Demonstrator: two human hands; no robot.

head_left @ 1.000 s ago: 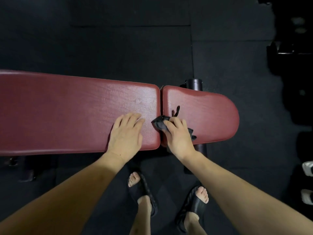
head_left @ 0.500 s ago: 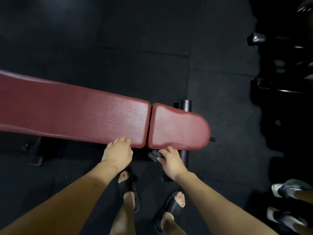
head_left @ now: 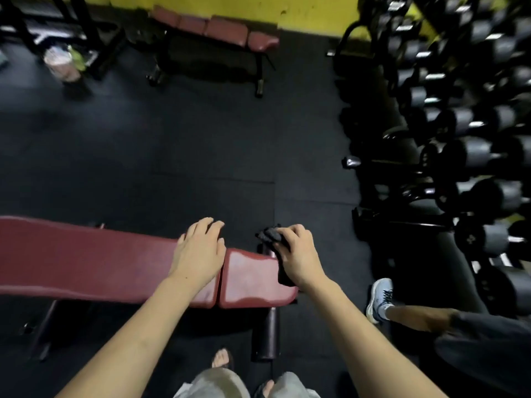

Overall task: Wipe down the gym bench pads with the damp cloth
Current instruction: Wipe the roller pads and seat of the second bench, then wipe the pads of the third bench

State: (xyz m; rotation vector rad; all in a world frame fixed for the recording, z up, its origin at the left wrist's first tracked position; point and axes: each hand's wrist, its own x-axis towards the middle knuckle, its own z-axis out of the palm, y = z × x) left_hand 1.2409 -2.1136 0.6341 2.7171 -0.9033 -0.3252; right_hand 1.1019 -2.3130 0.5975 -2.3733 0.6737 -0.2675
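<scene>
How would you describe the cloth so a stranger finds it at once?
Start at the near red bench and follow it to its short right pad. At that pad's far right corner, the right hand grips the cloth, a crumpled black rag, the only soft thing there.

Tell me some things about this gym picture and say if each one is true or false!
1. The right hand holds a dark cloth. True.
2. The bench pads are blue. False: they are dark red.
3. The left hand rests with straight fingers at the far end of the long pad. True.
4. The cloth lies on the floor. False: it is bunched in the right hand, above the short pad.
5. Dumbbells fill a rack on the right. True.
</scene>
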